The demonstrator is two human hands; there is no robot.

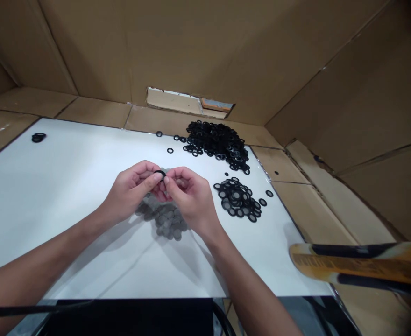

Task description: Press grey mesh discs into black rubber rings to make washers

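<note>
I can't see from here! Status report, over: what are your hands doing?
Left hand and right hand pinching one black ring. Gray discs heaped right below.

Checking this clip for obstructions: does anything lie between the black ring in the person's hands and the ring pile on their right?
Nothing visible does. The black rubber ring, held between the left hand and right hand, has only the right hand and white board between it and the pile of black rings.

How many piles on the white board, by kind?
Black rubber rings: 2, counting the small clump far left
Black rings with grey mesh centres: 1
Grey mesh discs: 1
Total: 4
</note>
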